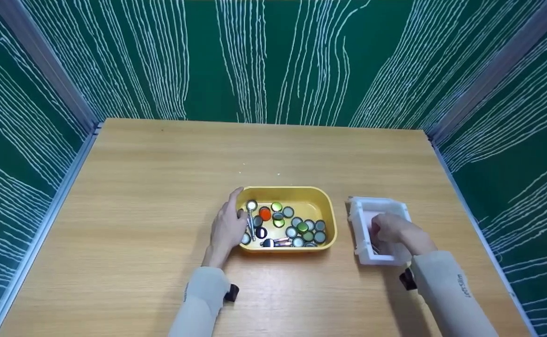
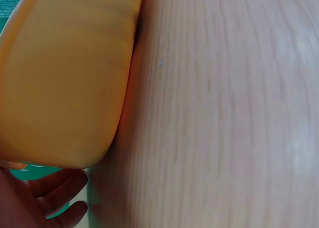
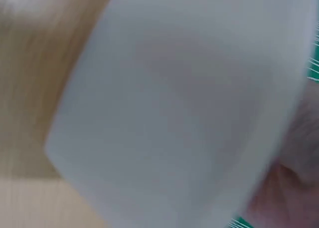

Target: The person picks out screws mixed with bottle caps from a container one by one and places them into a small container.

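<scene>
A yellow container (image 1: pixel 330 210) stands mid-table with many bottle caps, among them an orange cap (image 1: pixel 265 214) and a green cap (image 1: pixel 302 227). Silver screw-like pieces (image 1: pixel 251 224) lie at its left side, and several slim metal pieces (image 1: pixel 281 242) near its front wall. My left hand (image 1: pixel 229 227) holds the container's left rim, thumb over the edge; in the left wrist view its fingers (image 2: pixel 65 193) lie by the outer wall. Inside the white translucent box (image 1: pixel 358 229) to the right, my right hand (image 1: pixel 392 229) reaches down with curled fingers. Its fingertips are hidden.
The wooden table (image 1: pixel 128 210) carries a few tiny white specks behind the yellow container. Green panels with white wavy lines (image 1: pixel 278 61) surround it at the back and both sides. A gap of tabletop separates the two containers.
</scene>
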`<state>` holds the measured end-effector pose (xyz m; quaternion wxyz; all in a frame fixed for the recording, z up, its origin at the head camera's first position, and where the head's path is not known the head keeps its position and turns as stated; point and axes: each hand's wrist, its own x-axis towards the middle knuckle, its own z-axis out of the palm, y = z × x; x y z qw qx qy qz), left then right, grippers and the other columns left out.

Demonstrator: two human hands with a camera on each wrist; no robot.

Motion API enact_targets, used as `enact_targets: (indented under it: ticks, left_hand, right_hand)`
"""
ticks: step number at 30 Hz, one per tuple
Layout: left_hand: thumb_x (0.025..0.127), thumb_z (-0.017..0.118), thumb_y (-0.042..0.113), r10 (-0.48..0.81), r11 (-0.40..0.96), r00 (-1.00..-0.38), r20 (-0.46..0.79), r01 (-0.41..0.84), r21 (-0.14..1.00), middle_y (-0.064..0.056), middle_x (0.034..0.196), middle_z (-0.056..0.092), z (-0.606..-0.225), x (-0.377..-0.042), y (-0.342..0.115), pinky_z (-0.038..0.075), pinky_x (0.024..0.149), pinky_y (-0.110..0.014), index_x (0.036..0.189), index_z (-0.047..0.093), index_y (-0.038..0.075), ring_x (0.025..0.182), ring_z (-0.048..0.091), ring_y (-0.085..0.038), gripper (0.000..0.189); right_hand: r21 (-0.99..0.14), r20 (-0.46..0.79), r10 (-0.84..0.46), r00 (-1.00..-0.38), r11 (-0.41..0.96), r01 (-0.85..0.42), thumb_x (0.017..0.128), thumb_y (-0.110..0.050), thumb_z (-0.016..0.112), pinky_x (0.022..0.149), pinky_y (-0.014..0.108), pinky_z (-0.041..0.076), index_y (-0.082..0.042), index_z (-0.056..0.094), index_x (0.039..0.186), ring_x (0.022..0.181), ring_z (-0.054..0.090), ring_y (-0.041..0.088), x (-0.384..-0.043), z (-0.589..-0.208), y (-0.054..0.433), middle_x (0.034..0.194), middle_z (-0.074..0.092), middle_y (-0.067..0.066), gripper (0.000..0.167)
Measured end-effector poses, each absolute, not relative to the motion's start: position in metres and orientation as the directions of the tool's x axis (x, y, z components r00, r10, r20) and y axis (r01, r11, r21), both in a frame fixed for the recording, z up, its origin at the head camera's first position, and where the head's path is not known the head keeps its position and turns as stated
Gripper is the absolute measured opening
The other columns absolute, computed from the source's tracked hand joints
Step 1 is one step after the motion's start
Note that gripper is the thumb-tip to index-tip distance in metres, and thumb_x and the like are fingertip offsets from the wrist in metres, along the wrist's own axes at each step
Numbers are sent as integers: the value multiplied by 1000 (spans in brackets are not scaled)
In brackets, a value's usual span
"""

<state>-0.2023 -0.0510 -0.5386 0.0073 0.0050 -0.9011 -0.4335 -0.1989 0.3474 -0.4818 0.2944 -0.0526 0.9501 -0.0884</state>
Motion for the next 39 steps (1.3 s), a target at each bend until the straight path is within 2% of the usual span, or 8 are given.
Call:
enact_targets:
  ticks: [3,7,12,17,21,26,34,39]
  left_hand:
    - [94,54,15,-18,618,-1000,17,2,786,-13,119,65,-539,-202,-51,51,78,-44,151,35,30,88,60,-25,62]
    - [93,54,14,-19,625,-999,34,15,780,-12,112,65,-540,-203,-52,49,74,-40,151,35,29,83,58,-24,62]
    - [93,53,15,-1,629,-999,34,26,777,-12,111,66,-541,-203,-51,47,71,-36,152,34,29,79,56,-22,64]
    - [93,54,15,-9,621,-1000,28,16,784,-14,119,65,-541,-203,-52,51,78,-42,152,34,29,86,59,-25,64]
    - [93,55,17,-15,622,-1000,16,4,783,-13,122,64,-541,-203,-52,51,83,-44,152,33,31,90,60,-25,64]
    - [94,55,17,-13,619,-1000,5,-4,785,-11,118,64,-541,-203,-52,48,73,-37,152,33,32,82,57,-22,65]
    - [94,54,15,-13,623,-1000,6,-4,783,-11,123,64,-541,-203,-50,50,81,-41,152,33,32,90,59,-25,64]
    - [94,54,15,-14,624,-1000,20,7,781,-11,117,65,-540,-202,-52,49,77,-41,151,35,31,87,58,-25,63]
  right_hand:
    - [-174,-519,-129,-845,984,-44,90,-5,59,74,38,51,0,66,103,83,59,24,-204,-470,346,93,65,12,15]
    - [-179,-443,-96,-891,984,-17,95,-17,60,72,37,51,0,64,111,87,61,27,-210,-453,344,101,66,18,24]
    - [-245,-298,-122,-947,968,-47,96,-15,57,76,43,54,1,62,114,93,63,33,-215,-436,336,110,64,24,25]
    - [-281,-194,-194,-962,950,-135,95,-14,59,81,45,55,-2,64,113,96,64,32,-223,-421,311,110,64,21,22]
    - [-313,-80,-332,-940,904,-293,91,-10,64,81,45,56,-2,67,106,93,66,31,-226,-421,286,103,67,18,18]
    - [-353,21,-513,-858,799,-487,86,-5,68,79,42,58,2,67,102,88,68,30,-221,-439,250,98,69,17,18]
    - [-364,-79,-584,-808,771,-522,88,-10,68,84,40,58,-3,69,108,95,68,27,-207,-475,209,103,71,12,21]
    - [-334,-71,-614,-786,757,-561,90,-13,67,82,41,57,-8,70,103,91,68,26,-205,-491,195,99,69,8,14]
